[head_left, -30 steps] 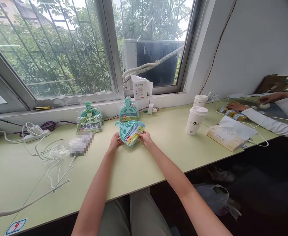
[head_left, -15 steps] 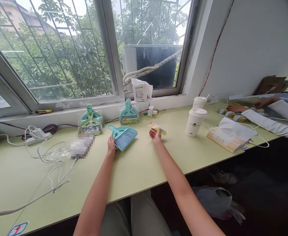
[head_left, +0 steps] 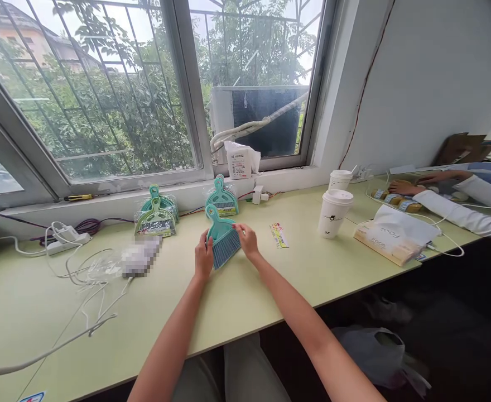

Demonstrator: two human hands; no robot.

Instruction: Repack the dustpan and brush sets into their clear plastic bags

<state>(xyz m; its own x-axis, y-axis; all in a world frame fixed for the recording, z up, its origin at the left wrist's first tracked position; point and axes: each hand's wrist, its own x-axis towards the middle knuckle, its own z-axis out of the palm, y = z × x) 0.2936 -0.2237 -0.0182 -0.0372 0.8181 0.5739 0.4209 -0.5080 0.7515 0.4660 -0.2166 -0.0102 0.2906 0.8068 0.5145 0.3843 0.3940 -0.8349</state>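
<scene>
Between my two hands stands a teal dustpan and brush set (head_left: 224, 240), tilted up off the table with its grey-blue bristles downward. My left hand (head_left: 204, 258) is closed on its left edge, while my right hand (head_left: 246, 240) pinches the upper right side. A colourful label card (head_left: 279, 235) lies on the table to the right of my right hand. Behind the held set, another teal dustpan set (head_left: 222, 196) in clear wrap leans by the window sill. More wrapped green and teal sets (head_left: 157, 215) lean farther left.
White cables and a power strip (head_left: 67, 240) spread over the table's left side, near crumpled clear plastic (head_left: 103, 268). Two white paper cups (head_left: 334, 215) and a tissue pack (head_left: 391, 237) stand on the right. A co-worker's hands (head_left: 413, 187) rest by yellow-brown items at far right.
My right hand has let go of the label card, now lying on the table, and moved left onto the dustpan set. The set has been raised more upright.
</scene>
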